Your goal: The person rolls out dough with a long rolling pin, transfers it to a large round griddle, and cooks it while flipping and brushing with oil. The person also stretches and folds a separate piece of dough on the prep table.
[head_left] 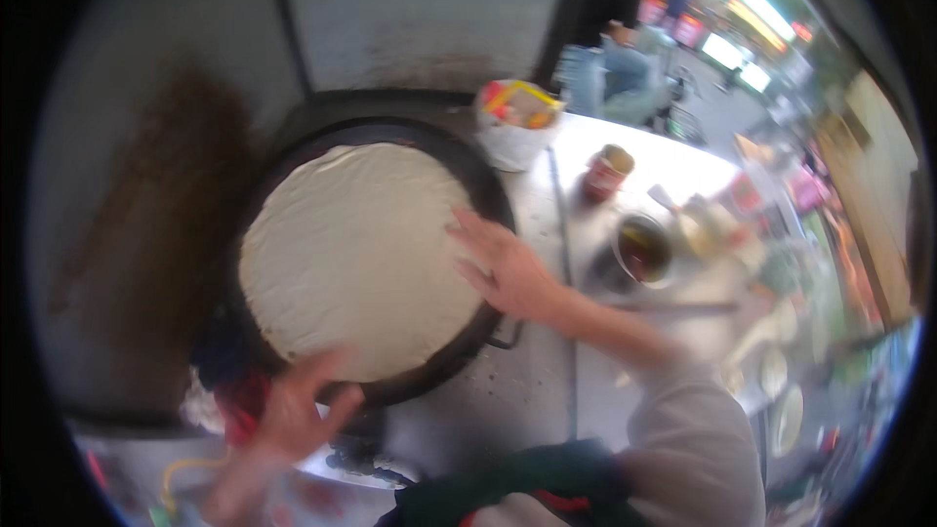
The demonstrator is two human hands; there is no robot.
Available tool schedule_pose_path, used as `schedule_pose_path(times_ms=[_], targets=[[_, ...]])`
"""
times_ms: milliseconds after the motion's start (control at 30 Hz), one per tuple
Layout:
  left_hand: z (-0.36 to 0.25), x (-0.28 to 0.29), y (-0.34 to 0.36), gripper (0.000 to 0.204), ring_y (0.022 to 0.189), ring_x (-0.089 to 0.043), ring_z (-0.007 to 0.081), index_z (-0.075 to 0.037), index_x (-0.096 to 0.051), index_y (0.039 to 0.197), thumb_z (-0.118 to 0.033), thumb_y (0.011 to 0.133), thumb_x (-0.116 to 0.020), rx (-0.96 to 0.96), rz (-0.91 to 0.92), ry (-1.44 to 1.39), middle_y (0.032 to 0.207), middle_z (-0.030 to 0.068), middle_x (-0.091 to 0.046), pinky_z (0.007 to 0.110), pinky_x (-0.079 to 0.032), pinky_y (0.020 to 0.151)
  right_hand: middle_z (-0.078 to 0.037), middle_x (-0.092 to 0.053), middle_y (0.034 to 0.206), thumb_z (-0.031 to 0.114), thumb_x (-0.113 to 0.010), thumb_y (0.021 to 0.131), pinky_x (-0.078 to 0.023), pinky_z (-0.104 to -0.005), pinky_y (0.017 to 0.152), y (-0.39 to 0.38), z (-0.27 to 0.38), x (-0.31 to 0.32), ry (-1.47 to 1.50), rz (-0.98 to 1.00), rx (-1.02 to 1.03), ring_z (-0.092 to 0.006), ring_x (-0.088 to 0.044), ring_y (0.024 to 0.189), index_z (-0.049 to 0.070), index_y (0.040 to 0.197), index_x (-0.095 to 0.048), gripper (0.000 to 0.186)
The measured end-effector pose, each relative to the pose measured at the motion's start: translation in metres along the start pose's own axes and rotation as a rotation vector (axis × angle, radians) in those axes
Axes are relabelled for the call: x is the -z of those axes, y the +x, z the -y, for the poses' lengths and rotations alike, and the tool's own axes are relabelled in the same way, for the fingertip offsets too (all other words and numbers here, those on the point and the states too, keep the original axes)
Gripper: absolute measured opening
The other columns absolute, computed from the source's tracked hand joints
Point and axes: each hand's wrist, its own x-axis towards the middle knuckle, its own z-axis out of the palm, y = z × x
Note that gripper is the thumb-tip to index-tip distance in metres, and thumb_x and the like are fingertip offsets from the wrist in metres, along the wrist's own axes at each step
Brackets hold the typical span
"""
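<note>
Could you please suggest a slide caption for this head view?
Both hands, right hand and left hand, at the edge of a pale round flatbread on a black griddle.

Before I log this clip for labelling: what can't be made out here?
- Left hand, head view: motion blur smears the fingers.
- Griddle: the flatbread covers its surface.
- Metal cup: dark contents unidentifiable.
- Counter items at right: blurred and bent by the fisheye rim.
</note>
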Motion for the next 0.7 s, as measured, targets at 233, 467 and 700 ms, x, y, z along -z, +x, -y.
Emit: schedule_pose_path(times_ms=[233, 467, 700], targets=[[-0.038, -0.126, -0.028, 0.035, 0.108, -0.065, 0.0175, 0.000, -0.067, 0.122, -0.009, 0.089, -0.070, -0.035, 0.489, -0.449, 0.116, 0.0119, -0.071, 0.031, -0.049, 0.096, -0.022, -0.065, 0.125, 0.019, -0.068, 0.090, -0.053, -0.0407, 0.092, -0.334, 0.057, 0.040, -0.062, -0.240, -0.901, -0.0373, -0.066, 0.107, 0.000, 0.109, -0.071, 0.028], [-0.053, -0.275, -0.070, 0.027, 0.106, -0.066, 0.0188, 0.004, -0.066, 0.119, -0.008, 0.094, -0.064, 0.114, 0.434, -0.578, 0.111, 0.0136, -0.071, 0.031, -0.050, 0.095, -0.020, -0.072, 0.106, 0.018, -0.069, 0.088, -0.057, -0.0326, 0.080, -0.499, 0.088, 0.086, 0.000, -0.695, -1.261, -0.0250, -0.073, 0.088, -0.001, 0.106, -0.072, 0.026], [-0.143, -0.397, -0.126, 0.031, 0.107, -0.066, 0.0205, 0.004, -0.062, 0.124, -0.014, 0.100, -0.057, 0.307, 0.546, -0.614, 0.115, 0.0153, -0.069, 0.032, -0.053, 0.094, -0.014, -0.074, 0.094, 0.022, -0.071, 0.089, -0.055, -0.0297, 0.079, -0.654, 0.067, 0.153, 0.176, -1.008, -1.423, -0.0173, -0.071, 0.084, -0.004, 0.105, -0.071, 0.030]])
